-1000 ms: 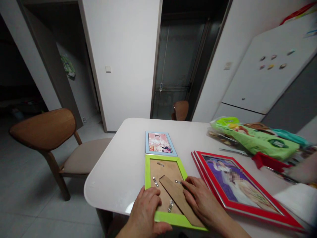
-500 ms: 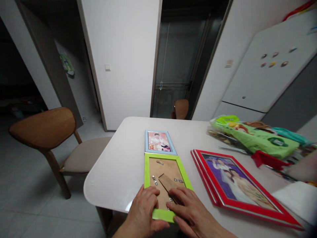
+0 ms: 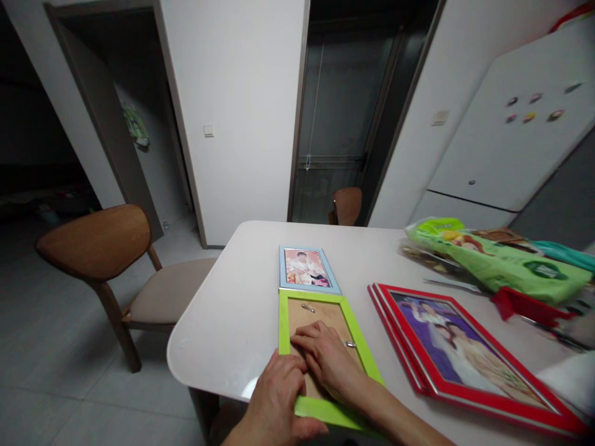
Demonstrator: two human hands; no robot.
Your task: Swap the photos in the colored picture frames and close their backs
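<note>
- Lying face-down at the lower centre of the head view, the lime-green picture frame (image 3: 361, 348) sits on the white table (image 3: 223, 322) near its front edge, with its brown backing board (image 3: 310, 314) turned up.
- The left hand (image 3: 277, 402) clasps the frame's near left corner: fingers bent over the top of the green rail, thumb stretched along the near edge.
- The right hand (image 3: 326, 360) lies on the backing board with its fingers released and spread flat, fingertips pointing towards the left rail; it grasps nothing.
- A small metal clip (image 3: 350, 344) shows just right of this hand.
- A blue picture frame (image 3: 307, 269), photo up, touches the green frame's far end.
- Right of centre lies a stack of red picture frames (image 3: 465, 362), apart from the green one.
- A green plastic bag (image 3: 497, 266) lies at the right edge.
- A wooden chair (image 3: 102, 248) stands at the left, beside the table.
</note>
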